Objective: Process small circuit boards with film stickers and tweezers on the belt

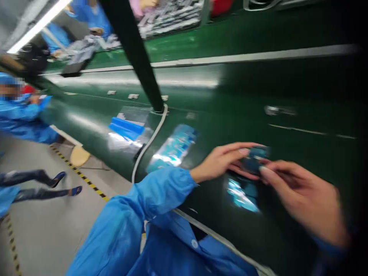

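Observation:
Over the green bench, my left hand [221, 161] grips a small, dark teal flat piece [254, 158] between its fingers. My right hand [300, 193] pinches the lower right edge of the same piece between thumb and forefinger. Blur hides the piece's details, so its exact kind is unclear. Just below the hands lies a shiny light-blue film piece [243, 195] on the bench top. To the left of my left hand is a longer, glossy blue-patterned sheet or packet [174, 147], lying flat.
A clear plastic bag with a blue strip [126, 128] lies further left. A pale cable [149, 143] runs across the bench from a dark post [135, 53]. A blue-coated person [20, 111] works at the far left. Black-and-yellow tape [77, 172] marks the floor.

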Action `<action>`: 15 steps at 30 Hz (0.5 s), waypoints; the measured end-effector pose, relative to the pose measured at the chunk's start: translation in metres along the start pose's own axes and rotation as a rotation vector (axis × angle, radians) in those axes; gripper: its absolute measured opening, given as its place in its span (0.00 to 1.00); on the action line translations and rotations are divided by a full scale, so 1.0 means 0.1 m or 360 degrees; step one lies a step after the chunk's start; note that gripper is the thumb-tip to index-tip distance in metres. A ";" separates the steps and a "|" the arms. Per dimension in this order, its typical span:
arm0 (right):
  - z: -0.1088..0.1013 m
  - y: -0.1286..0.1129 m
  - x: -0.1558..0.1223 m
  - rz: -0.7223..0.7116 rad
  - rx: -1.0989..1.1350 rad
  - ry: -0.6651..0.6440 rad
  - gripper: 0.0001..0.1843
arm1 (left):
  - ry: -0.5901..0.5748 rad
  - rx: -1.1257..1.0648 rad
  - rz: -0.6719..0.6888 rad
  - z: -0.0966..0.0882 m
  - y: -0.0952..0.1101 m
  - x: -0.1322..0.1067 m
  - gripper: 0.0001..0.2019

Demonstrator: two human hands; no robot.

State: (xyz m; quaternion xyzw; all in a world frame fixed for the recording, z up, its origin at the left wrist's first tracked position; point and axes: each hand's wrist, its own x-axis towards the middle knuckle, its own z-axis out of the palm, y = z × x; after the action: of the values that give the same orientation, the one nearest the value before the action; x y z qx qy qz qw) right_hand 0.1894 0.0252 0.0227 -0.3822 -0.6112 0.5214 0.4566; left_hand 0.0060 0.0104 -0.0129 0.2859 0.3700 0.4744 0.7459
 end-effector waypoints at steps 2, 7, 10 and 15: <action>-0.11 0.13 -0.05 0.0117 -0.0148 -0.0038 0.18 | 0.0008 0.0010 0.0058 -0.02 0.06 -0.06 0.40; -0.14 0.19 -0.10 0.0231 -0.0046 -0.0095 0.17 | -0.0079 -0.0053 0.0137 -0.03 0.09 -0.07 0.30; -0.12 0.17 -0.11 0.0274 0.0026 -0.0154 0.16 | -0.0117 -0.0060 0.0193 0.00 0.07 -0.09 0.24; -0.11 0.20 -0.12 0.0269 0.0074 -0.0090 0.16 | -0.0013 0.0009 0.0304 0.04 0.05 -0.12 0.24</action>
State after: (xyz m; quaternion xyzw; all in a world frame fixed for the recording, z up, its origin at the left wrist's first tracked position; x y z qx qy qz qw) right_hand 0.2034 0.0202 0.0017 -0.4068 -0.5771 0.5827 0.4024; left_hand 0.0036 0.0008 -0.0038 0.3240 0.3393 0.5411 0.6979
